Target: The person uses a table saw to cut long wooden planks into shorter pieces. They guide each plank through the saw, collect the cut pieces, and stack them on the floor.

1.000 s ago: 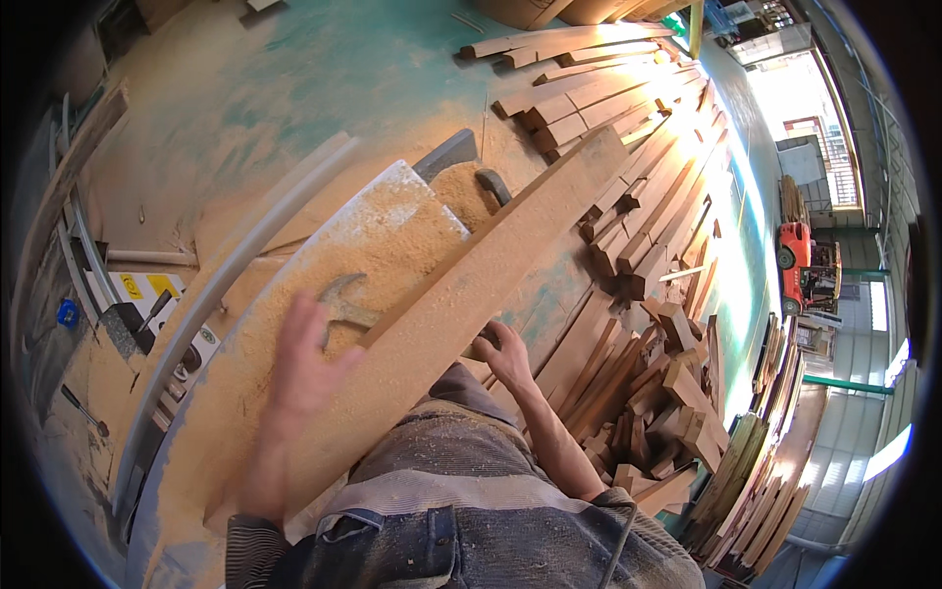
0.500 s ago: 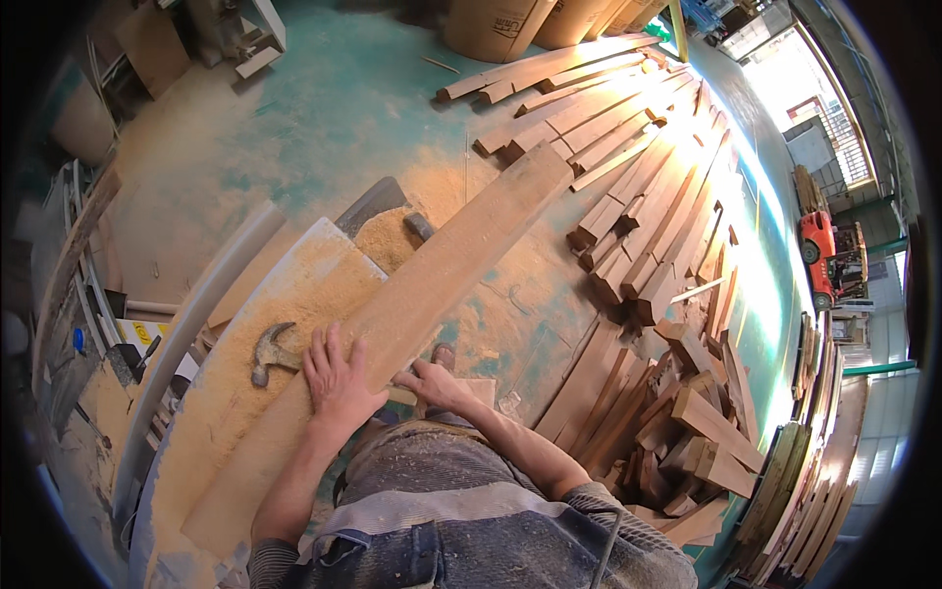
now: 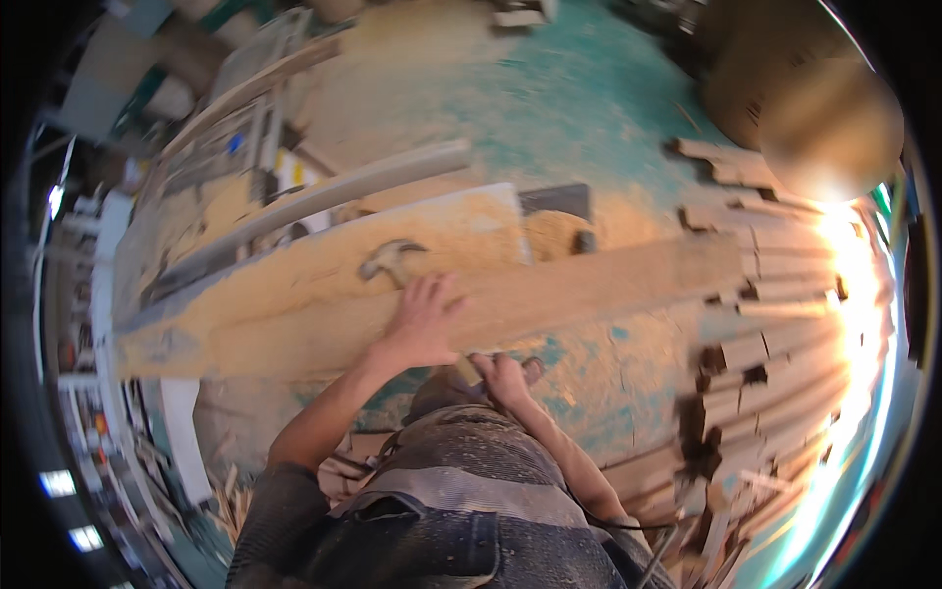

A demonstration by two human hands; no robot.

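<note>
My left hand (image 3: 422,319) lies with fingers stretched over a long wooden board (image 3: 589,290), which rests on a sawdust-covered table (image 3: 461,221). Beside its fingertips is the metal head of a claw hammer (image 3: 391,257). The hammer's handle seems to run under this hand, and a pale stick end, probably the handle's, shows past the board's near edge. Close to that end, in front of my body, my right hand (image 3: 502,380) is closed. What its fingers hold, if anything, is hidden by blur.
Rows of wooden beams (image 3: 765,344) lie on the green floor at the right. A large brown drum (image 3: 785,69) stands at the far right. Beyond the table is a curved pale strip (image 3: 392,175), and a shoe (image 3: 533,369) shows near my right hand.
The whole view has swung round, so the board now runs nearly across it. Both hands keep about the same places at the board and hammer.
</note>
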